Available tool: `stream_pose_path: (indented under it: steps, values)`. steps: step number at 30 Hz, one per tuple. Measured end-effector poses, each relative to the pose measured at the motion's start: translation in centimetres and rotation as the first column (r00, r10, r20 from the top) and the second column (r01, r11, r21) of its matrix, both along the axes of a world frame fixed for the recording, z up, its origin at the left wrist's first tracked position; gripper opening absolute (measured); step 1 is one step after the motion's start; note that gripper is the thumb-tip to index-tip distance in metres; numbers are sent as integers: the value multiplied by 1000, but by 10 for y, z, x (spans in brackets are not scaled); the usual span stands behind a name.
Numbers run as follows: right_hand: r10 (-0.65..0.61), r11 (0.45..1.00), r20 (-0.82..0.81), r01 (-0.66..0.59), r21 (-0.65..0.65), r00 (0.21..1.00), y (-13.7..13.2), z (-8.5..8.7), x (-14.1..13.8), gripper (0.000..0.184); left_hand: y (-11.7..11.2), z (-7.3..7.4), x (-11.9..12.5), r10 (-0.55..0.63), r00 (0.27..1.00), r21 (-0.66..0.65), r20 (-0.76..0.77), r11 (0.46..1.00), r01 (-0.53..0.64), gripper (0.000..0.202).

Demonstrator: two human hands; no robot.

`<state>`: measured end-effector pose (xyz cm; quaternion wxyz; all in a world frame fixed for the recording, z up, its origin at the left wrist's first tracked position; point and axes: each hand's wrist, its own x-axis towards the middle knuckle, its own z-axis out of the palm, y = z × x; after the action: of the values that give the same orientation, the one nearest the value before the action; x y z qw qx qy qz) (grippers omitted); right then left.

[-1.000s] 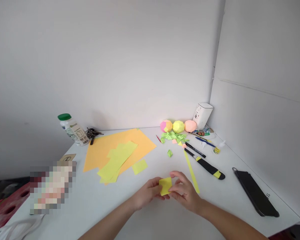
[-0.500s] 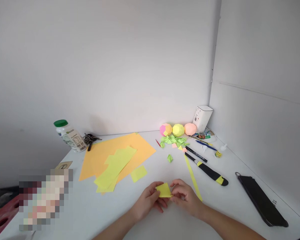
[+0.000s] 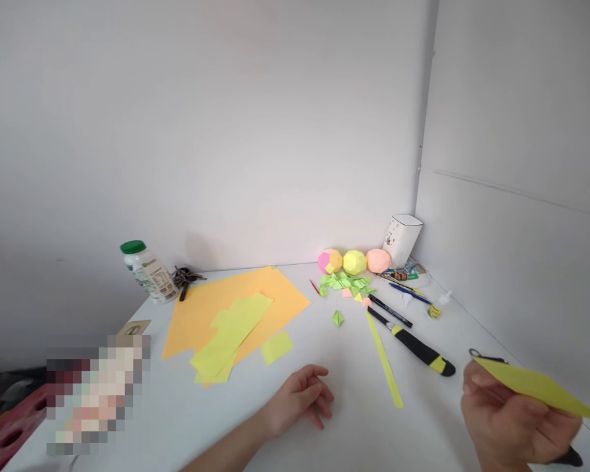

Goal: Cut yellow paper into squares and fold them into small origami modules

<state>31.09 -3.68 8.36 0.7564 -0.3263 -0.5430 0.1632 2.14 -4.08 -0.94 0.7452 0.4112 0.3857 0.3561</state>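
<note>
My left hand rests on the white table with its fingers loosely curled and apart, and nothing shows in it. At the right, my right hand is raised and pinches a piece of yellow paper, seen almost edge-on. The phone-like black case below that hand is mostly covered by it. A long yellow paper strip lies between my hands. Beyond my left hand are a small yellow-green paper rectangle and a folded green paper piece.
Yellow sheets overlap an orange sheet on the left. A black utility knife and marker lie right of centre. Folded green pieces and a paper ball sit near the wall. A bottle stands left.
My right hand has moved right and up towards the camera, carrying the yellow paper out of my left hand. My left hand has let go and stays nearly in place. The view shifted slightly.
</note>
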Motion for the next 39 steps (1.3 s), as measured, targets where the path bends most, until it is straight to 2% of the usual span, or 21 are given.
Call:
stream_pose_path:
  steps: [3, 5, 7, 8, 9, 10, 11, 12, 14, 16, 18, 20, 26, 29, 31, 33, 35, 36, 37, 38, 39]
  values:
    - [-26, 1000, -97, 28, 12, 995, 2, 13, 0, 27, 1, 0, 0, 2, 1000, -17, 10, 1000, -2, 48]
    - [2, 998, -94, -8, -55, 996, 6, 13, -6, 28, 2, 2, 0, 2, 1000, -30, 17, 1000, -2, 46]
    - [86, 980, 43, -77, -182, 995, 10, 7, -13, 28, 3, 3, -1, 2, 1000, -38, 16, 999, -1, 45]
    - [181, 950, 147, -134, -283, 972, 11, 2, -18, 27, 3, 4, -2, 3, 1000, -40, 16, 999, -2, 44]
    - [313, 892, 248, -194, -409, 917, 10, -4, -24, 28, 3, 5, -3, 1, 1000, -40, 20, 999, 0, 44]
    - [465, 803, 319, -241, -546, 826, 10, -11, -30, 30, 3, 6, -4, -2, 1000, -35, 30, 999, 3, 45]
    - [618, 687, 339, -276, -672, 710, 9, -19, -36, 32, 2, 6, -5, -8, 999, -19, 43, 1000, 9, 48]
    - [713, 587, 319, -282, -759, 624, 8, -28, -43, 32, 1, 6, -5, -24, 998, 11, 56, 1000, 23, 53]
    - [814, 441, 252, -275, -854, 524, 6, -46, -55, 29, -2, 5, -3, -74, 996, 94, 42, 993, 70, 61]
    - [855, 358, 197, -272, -893, 480, 5, -60, -63, 26, -8, 1, 2, -93, 993, 151, -75, 983, 104, 57]
    - [869, 320, 169, -270, -908, 464, 5, -69, -67, 25, -11, -3, 7, -59, 977, 157, -207, 983, 92, 51]
    - [875, 312, 168, -264, -913, 453, 6, -71, -67, 25, -12, -7, 9, -28, 970, 131, -242, 990, 61, 49]
    - [889, 317, 205, -230, -920, 409, 6, -65, -69, 23, -1, -8, -3, -20, 995, 55, -99, 998, 25, 46]
    - [900, 314, 187, -289, -904, 393, 7, -68, -72, 24, 1, -9, -8, -43, 996, 61, -79, 997, 48, 45]
    - [912, 282, 143, -332, -900, 385, 10, -72, -74, 27, 1, -9, -9, -75, 993, 68, -93, 994, 81, 45]
    - [925, 239, 118, -312, -919, 361, 16, -73, -80, 28, 3, -8, -10, -73, 987, 103, -145, 991, 89, 46]
    - [926, 227, 129, -249, -942, 354, 23, -66, -89, 30, 5, -4, -14, 2, 983, 160, -186, 987, 28, 47]
    - [916, 254, 158, -227, -940, 369, 27, -58, -96, 32, 8, -1, -16, 62, 980, 191, -190, 981, -25, 47]
    - [893, 310, 201, -225, -924, 403, 29, -48, -103, 32, 10, 2, -20, 134, 975, 219, -175, 971, -94, 48]
    - [855, 403, 268, -246, -881, 444, 31, -35, -111, 35, 14, 5, -23, 214, 965, 241, -149, 955, -174, 50]
    - [793, 526, 352, -269, -807, 497, 32, -20, -119, 36, 17, 7, -27, 292, 948, 260, -130, 932, -251, 54]
